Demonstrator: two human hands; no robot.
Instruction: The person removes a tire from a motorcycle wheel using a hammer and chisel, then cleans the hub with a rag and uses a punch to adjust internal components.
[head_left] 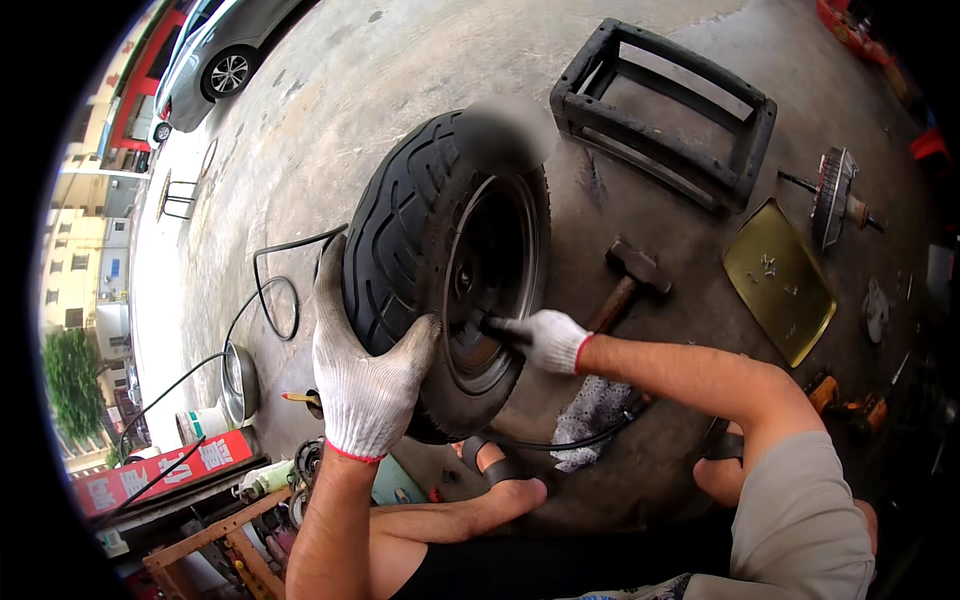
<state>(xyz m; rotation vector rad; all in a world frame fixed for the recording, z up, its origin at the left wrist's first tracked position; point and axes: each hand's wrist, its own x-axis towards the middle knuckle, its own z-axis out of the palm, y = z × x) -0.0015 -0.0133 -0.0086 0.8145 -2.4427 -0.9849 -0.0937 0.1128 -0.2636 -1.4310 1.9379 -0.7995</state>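
A small wheel with a thick black tyre (385,235) stands upright before me, its hollow metal rim (450,270) turned to the right. My left hand (368,375), in a white knit glove, grips the tyre's lower left, fingers along the tread and thumb on the sidewall. In its matching glove, my right hand (556,341) is closed around a dark tool (505,331) whose end reaches into the rim. Motion blur and shadow hide the tool's kind. A grey blurred patch covers the top of the wheel.
Right of the wheel lie a hammer (632,275), a black metal frame (665,110) and a gold tray (780,285) with small metal pieces. A grey rag (590,425) and black hose (262,285) are on the floor. A metal bowl (240,385) stands left; a car (225,60) is parked beyond.
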